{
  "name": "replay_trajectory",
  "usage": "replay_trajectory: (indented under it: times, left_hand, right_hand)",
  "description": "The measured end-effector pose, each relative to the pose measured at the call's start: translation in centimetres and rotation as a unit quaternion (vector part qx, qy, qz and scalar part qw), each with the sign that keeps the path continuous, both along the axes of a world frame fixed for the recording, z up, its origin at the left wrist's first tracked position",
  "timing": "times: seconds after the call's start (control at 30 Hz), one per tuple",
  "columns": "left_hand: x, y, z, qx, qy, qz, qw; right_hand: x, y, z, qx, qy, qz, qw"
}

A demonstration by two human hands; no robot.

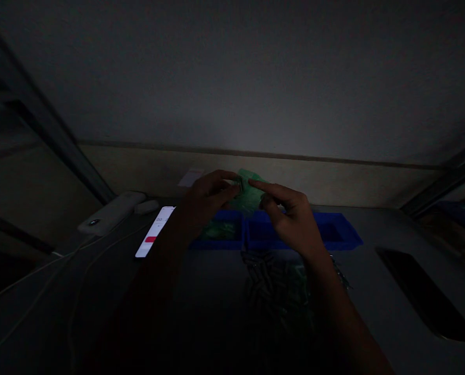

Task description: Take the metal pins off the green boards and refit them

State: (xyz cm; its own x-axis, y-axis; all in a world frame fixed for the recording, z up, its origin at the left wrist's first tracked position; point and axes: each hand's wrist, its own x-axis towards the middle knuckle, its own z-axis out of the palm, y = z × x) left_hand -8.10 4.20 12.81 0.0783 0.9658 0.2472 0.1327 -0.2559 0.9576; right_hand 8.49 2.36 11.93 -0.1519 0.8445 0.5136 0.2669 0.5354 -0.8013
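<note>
The scene is very dim. A crinkled, see-through green plastic bag (pixel 248 202) is held up between my two hands, above the blue bins. My right hand (pixel 291 214) grips its right side, with the thumb and curled fingers closed and the index finger stretched across the front of the bag. My left hand (pixel 205 200) is closed in a pinch at the bag's left edge, on a small dark metal piece (pixel 240 184) whose shape is hard to make out. Below the hands, a pile of small metal cylinders (pixel 269 284) lies on the table.
A blue bin (pixel 217 244) with green bags inside stands beside another blue bin (pixel 338 245). A lit phone (pixel 148 244), a white power strip (pixel 111 212) and cables lie left. A dark flat slab (pixel 424 291) lies right. The wall (pixel 256 94) rises behind.
</note>
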Motion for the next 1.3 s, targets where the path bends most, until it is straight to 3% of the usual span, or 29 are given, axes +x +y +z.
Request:
replay_trajectory:
  times: [0.23, 0.43, 0.53, 0.67, 0.83, 0.97, 1.03, 1.13, 1.3]
  left_hand:
    - [1.0, 0.1, -0.6, 0.103, 0.039, 0.067, 0.992]
    - [1.5, 0.0, -1.1, 0.188, 0.074, 0.049, 0.978]
    - [1.9, -0.1, -1.3, 0.157, 0.025, 0.026, 0.987]
    - [2.6, 0.1, -1.6, 0.051, -0.106, -0.001, 0.993]
    - [3.0, 0.7, -2.3, -0.095, -0.166, -0.035, 0.981]
    - [3.4, 1.0, -2.7, -0.180, -0.199, -0.087, 0.959]
    - [3.5, 1.1, -2.8, -0.187, -0.237, -0.087, 0.949]
    - [3.5, 0.9, -2.9, -0.139, -0.258, -0.037, 0.955]
    - [3.5, 0.5, -3.0, -0.028, -0.180, 0.006, 0.983]
  right_hand:
    - [-0.1, 0.7, 0.0, -0.096, 0.151, -0.035, 0.983]
    - [-0.9, 1.4, -0.7, -0.130, 0.192, -0.029, 0.972]
    - [-1.3, 1.5, -1.2, -0.093, 0.201, -0.063, 0.973]
    - [-1.1, 1.7, -1.5, -0.008, 0.242, -0.097, 0.965]
    - [-0.2, 2.0, -1.6, 0.012, 0.210, -0.131, 0.969]
    - [0.1, 2.2, -1.8, 0.024, 0.174, -0.117, 0.977]
    - [0.1, 2.4, -2.0, 0.046, 0.155, -0.108, 0.981]
    - [0.0, 2.8, -2.6, 0.063, 0.130, -0.130, 0.981]
    - [0.2, 3.0, -2.9, 0.016, 0.115, -0.140, 0.983]
